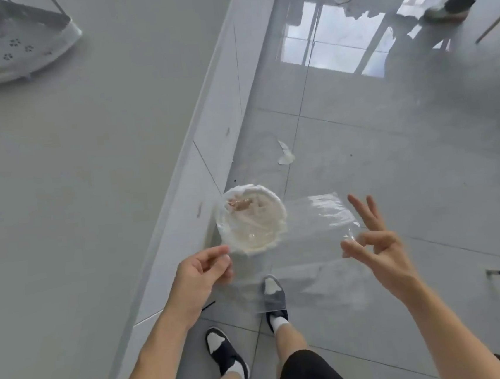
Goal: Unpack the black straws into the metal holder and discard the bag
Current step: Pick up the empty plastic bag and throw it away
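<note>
A clear, empty plastic bag [303, 245] stretched between both hands. The left hand [203, 273] pinched 1 edge. The right hand [376, 247] pinched the opposite edge between thumb and forefinger, 3 fingers [367, 211] splayed.

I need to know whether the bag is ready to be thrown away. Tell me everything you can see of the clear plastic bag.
The clear plastic bag is thin, glossy and see-through; floor tiles and a shoe show through it. It looks empty, with no straws visible inside. It is held stretched out flat in the air, the left hand pinching its left edge and the right hand pinching its right edge between thumb and forefinger. It hangs above the floor, partly over a white-lined bin.
</note>
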